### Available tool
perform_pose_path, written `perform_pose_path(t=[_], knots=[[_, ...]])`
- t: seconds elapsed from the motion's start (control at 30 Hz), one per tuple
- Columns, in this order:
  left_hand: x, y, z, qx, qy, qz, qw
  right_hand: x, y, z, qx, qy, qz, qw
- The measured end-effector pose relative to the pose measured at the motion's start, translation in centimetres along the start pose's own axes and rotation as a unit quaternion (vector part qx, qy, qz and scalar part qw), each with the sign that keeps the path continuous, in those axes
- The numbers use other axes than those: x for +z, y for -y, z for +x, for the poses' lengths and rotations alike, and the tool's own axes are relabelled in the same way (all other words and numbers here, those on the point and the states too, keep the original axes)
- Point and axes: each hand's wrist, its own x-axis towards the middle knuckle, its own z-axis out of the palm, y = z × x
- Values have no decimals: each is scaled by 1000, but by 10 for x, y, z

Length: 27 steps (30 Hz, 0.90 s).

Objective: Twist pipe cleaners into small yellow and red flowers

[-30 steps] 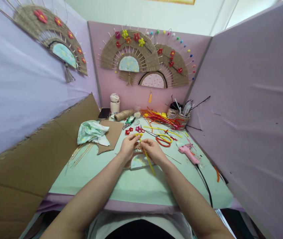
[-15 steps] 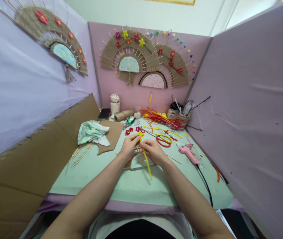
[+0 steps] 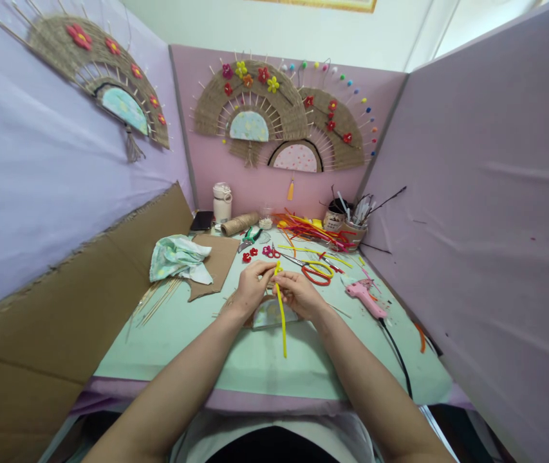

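A yellow pipe cleaner (image 3: 281, 315) runs between my hands, its top bent into small loops and its long tail hanging down toward me. My left hand (image 3: 253, 286) pinches it near the loops. From the other side, my right hand (image 3: 298, 292) is closed on the same pipe cleaner, fingertips close to the left ones. Beneath both hands lies a half-round piece with pale patterned cloth (image 3: 274, 314), partly covered by them. Just beyond are red pipe-cleaner flowers (image 3: 250, 255), a magenta flower (image 3: 267, 250) and scissors with red and yellow handles (image 3: 316, 273).
At right lies a pink glue gun (image 3: 367, 299) with its black cord. Left are a patterned cloth (image 3: 177, 257), cardboard (image 3: 219, 260) and thin sticks (image 3: 161, 301). Loose pipe cleaners (image 3: 310, 230), a twine roll (image 3: 240, 223) and a white bottle (image 3: 222, 202) stand behind.
The looped top of the yellow pipe cleaner has turned and shifted slightly right between my fingers. Its tail now hangs straighter, its end further left. Both hands keep their hold.
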Motion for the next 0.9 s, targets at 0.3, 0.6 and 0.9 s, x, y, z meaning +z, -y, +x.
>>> perform_pose_path(t=[0.3,0.6,0.9], knots=[[4,6,0,-34,2,-37,999,3,1,-2,8,13,0,1000],[4,0,-2,-62,-9,-78,995,-4,9,-5,-163,-174,-173,956],[8,-8,-7,-20,30,-27,999,-15,5,4,-172,-149,-162,960]])
